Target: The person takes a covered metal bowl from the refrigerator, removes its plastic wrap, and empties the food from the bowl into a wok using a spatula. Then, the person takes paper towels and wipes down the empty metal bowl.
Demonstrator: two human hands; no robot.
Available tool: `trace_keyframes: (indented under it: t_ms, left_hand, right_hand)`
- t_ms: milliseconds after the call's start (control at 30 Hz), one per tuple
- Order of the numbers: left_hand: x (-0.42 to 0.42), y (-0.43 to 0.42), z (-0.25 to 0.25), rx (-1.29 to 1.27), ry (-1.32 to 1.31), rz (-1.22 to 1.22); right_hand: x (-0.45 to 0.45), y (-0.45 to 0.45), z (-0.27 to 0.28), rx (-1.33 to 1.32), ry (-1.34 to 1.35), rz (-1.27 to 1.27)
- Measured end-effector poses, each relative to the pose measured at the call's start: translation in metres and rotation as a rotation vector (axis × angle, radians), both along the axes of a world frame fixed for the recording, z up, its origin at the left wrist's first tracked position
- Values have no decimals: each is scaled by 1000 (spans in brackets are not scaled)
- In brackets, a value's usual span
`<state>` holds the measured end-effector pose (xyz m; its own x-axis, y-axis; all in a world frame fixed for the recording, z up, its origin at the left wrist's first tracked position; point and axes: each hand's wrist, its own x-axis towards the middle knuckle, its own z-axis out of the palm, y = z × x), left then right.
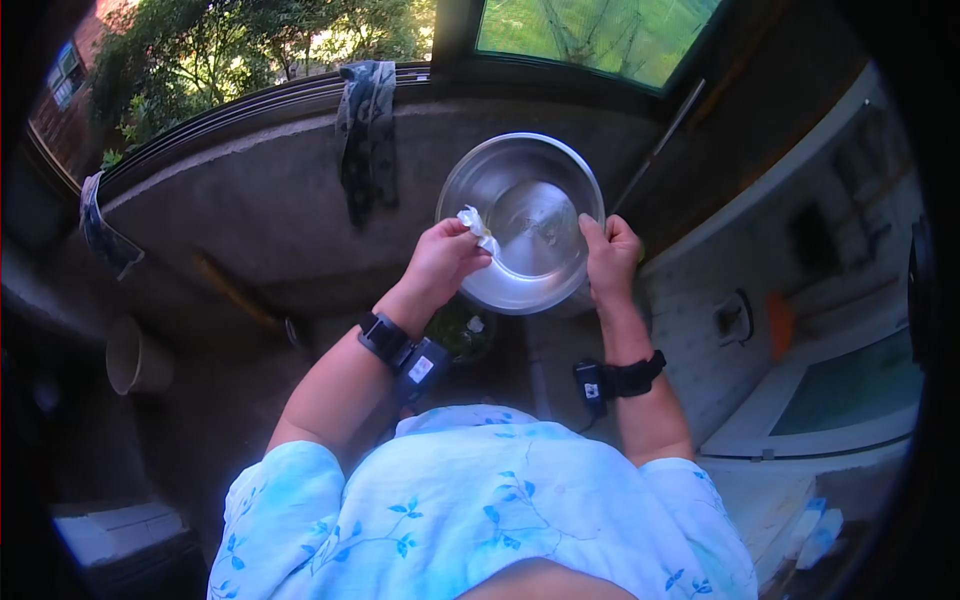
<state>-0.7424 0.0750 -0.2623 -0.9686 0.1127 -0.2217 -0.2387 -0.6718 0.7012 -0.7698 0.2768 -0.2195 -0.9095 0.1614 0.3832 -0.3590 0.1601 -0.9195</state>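
Observation:
A shiny round metal basin (505,160) is held up in front of me, tilted so that its inside faces me. My right hand (612,258) grips its right rim, thumb on the inner side and fingers behind. Pinched in my left hand (442,260) is a crumpled white tissue (476,228), over the basin's left inner wall. Whether the tissue touches the metal I cannot tell. A few small wet-looking spots show on the basin's bottom.
Below the basin stands a dark container (462,340) with green stuff in it. A patterned cloth (368,130) hangs from the window ledge ahead, another cloth (108,228) farther left. A pale bucket (140,355) is at left, a white door-like panel (830,400) at right.

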Motion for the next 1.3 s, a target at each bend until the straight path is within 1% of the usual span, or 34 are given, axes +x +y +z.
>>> trace_keyframes:
  t_ms: [33, 100, 167, 267, 300, 367, 400, 433, 500, 567, 633, 667, 733, 767, 800, 833, 900, 933, 967, 1033, 1067, 1100, 1167, 1200, 1233, 1300]
  left_hand:
    - [-6, 0, 1, 13, 1, 13]
    - [-22, 2, 5, -128, -23, 160]
    - [-36, 5, -2, -163, -44, 213]
    - [-52, 18, -11, -279, -87, 454]
    - [-57, 20, -14, -271, -84, 463]
    - [-65, 23, -21, -354, -166, 582]
    - [-63, 24, -17, -367, -175, 593]
    - [-64, 24, -17, -364, -177, 597]
    - [-66, 25, -14, -517, -61, 525]
    - [-66, 31, -12, -488, -52, 505]
    - [-56, 37, -4, -622, 81, 342]
    - [-54, 41, -5, -671, 139, 304]
    - [-47, 44, -9, -798, 260, 191]
    - [-42, 46, -11, -851, 297, 140]
    - [-38, 46, -13, -842, 325, 82]
    - [-35, 45, -15, -844, 325, 83]
    - [-28, 39, -14, -853, 379, -170]
    - [-28, 41, -20, -837, 365, -230]
    - [-25, 39, -23, -835, 364, -230]
    - [-12, 27, -19, -915, 435, -515]
    - [-8, 20, -14, -976, 451, -487]
    - [-8, 9, -7, -1003, 405, -451]
    - [-16, -9, -1, -1117, 378, -241]
    - [-21, -17, 2, -1353, 476, -86]
    - [-22, -23, 6, -1516, 561, 46]
    - [-24, -24, 19, -1823, 675, 117]
  right_hand:
    - [1, -1, 1, 13, -23, 3]
    - [4, -5, -2, 37, -21, 28]
    - [8, -12, -7, 52, -21, 49]
    - [12, -18, -12, 91, -38, 100]
    - [14, -21, -13, 97, -32, 109]
    - [18, -27, -14, 90, -93, 161]
    - [21, -30, -12, 78, -133, 234]
    - [24, -32, -11, 81, -134, 238]
    - [29, -35, -11, 192, -215, 310]
    - [27, -35, -15, 173, -237, 341]
    - [23, -36, -14, 164, -223, 365]
    - [22, -36, -13, 163, -223, 366]
    - [20, -37, -10, 291, -129, 392]
    - [18, -37, -11, 290, -128, 394]
    - [15, -37, -12, 277, -121, 394]
    - [13, -37, -14, 263, -116, 394]
    - [9, -38, -19, 244, -127, 362]
    - [9, -37, -19, 228, -142, 331]
    - [7, -37, -19, 229, -143, 332]
    - [4, -38, -18, 178, -136, 307]
    - [4, -37, -17, 176, -140, 299]
    - [4, -36, -15, 139, -142, 310]
    - [3, -34, -13, 101, -153, 319]
    - [2, -32, -12, 119, -148, 324]
    - [2, -32, -10, 135, -144, 329]
    - [6, -34, -5, 147, -146, 347]
